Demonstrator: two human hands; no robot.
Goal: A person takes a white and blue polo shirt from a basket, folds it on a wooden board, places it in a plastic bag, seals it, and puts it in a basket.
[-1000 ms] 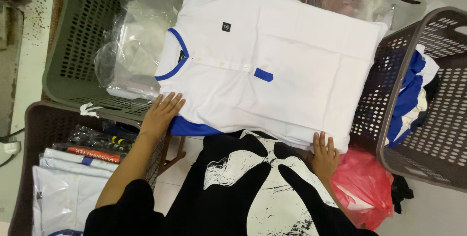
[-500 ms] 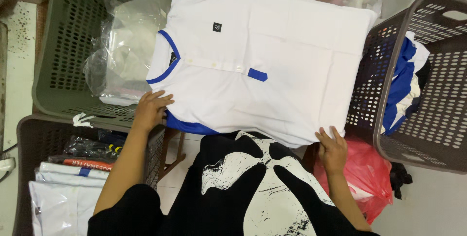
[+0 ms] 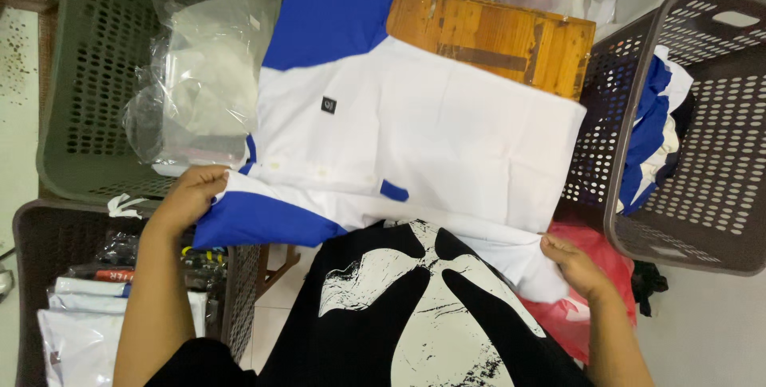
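A white polo shirt with blue sleeves and collar trim (image 3: 431, 132) lies across a small wooden table (image 3: 495, 32). My left hand (image 3: 191, 194) grips its near edge at the shoulder, beside the blue sleeve. My right hand (image 3: 570, 259) pinches the shirt's near hem corner on the right. The near side of the shirt is lifted toward me and partly folded over. I wear a black top with a white print (image 3: 399, 307).
A green basket (image 3: 80, 116) with clear plastic bags (image 3: 199, 92) stands at the left. A brown basket (image 3: 694, 132) with blue and white garments is at the right. Another brown basket (image 3: 48, 275) holds packed shirts at the lower left. A red bag (image 3: 582, 307) lies near my right hand.
Both hands have closed on the shirt's near edge and pulled it toward me. The wooden table's far part has come into view.
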